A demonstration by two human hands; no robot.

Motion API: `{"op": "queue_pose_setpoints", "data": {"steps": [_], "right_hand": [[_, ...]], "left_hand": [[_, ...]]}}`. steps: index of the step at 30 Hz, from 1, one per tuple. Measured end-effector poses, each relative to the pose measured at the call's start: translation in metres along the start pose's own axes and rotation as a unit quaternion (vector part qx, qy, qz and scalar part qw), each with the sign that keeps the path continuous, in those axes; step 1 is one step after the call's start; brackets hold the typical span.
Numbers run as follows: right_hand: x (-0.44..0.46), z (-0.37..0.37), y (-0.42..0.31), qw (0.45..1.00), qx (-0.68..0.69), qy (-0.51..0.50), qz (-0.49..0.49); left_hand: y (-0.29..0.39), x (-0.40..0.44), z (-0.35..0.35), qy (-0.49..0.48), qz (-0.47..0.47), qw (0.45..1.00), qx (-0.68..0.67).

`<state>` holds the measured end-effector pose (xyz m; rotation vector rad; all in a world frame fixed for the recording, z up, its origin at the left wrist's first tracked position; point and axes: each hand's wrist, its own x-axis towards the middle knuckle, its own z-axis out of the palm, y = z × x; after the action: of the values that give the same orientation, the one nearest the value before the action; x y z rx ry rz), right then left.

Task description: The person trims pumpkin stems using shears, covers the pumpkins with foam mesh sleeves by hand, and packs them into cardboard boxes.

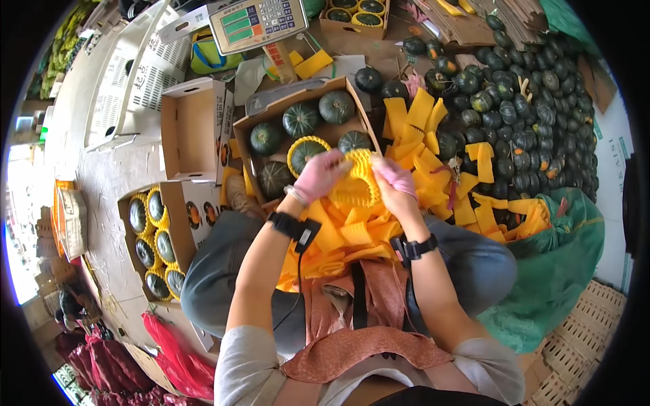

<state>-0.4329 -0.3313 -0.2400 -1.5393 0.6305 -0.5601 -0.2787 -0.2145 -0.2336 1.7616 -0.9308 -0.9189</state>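
Note:
Both hands wear pink gloves. My left hand (320,177) and my right hand (395,178) are closed on opposite sides of a yellow foam net sleeve (357,183), stretching it between them. Just beyond stands an open cardboard box (245,161) with several dark green pumpkins (300,120) inside. One pumpkin (308,150) there wears a yellow foam net; the others I can see in the box are bare. On my lap lies a heap of flat yellow foam sleeves (345,233), spreading to the right. My fingertips are partly hidden by the held sleeve.
A carton of netted pumpkins (162,247) stands at left, below another open carton (193,132). A scale (258,24) is at the back. Loose pumpkins (514,108) are piled at right, above a green sack (555,271). White crates (128,81) stand far left.

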Motion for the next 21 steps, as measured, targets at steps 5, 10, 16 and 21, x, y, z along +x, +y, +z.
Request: {"op": "queue_pose_setpoints", "data": {"steps": [5, 10, 16, 21], "right_hand": [[0.065, 0.024, 0.022, 0.944, -0.092, -0.038, 0.315], [0.081, 0.024, 0.037, 0.886, 0.132, 0.001, 0.445], [0.067, 0.04, -0.013, 0.932, 0.101, 0.009, 0.347], [0.05, 0.084, 0.048, 0.996, -0.049, -0.065, -0.022]], "left_hand": [[-0.063, 0.081, 0.005, 0.055, 0.001, 0.997, 0.056], [-0.093, 0.11, 0.029, -0.059, -0.101, 0.993, 0.008], [-0.029, 0.069, -0.008, 0.061, -0.079, 0.995, 0.028], [-0.071, -0.018, -0.032, 0.179, -0.059, 0.977, -0.097]]}}
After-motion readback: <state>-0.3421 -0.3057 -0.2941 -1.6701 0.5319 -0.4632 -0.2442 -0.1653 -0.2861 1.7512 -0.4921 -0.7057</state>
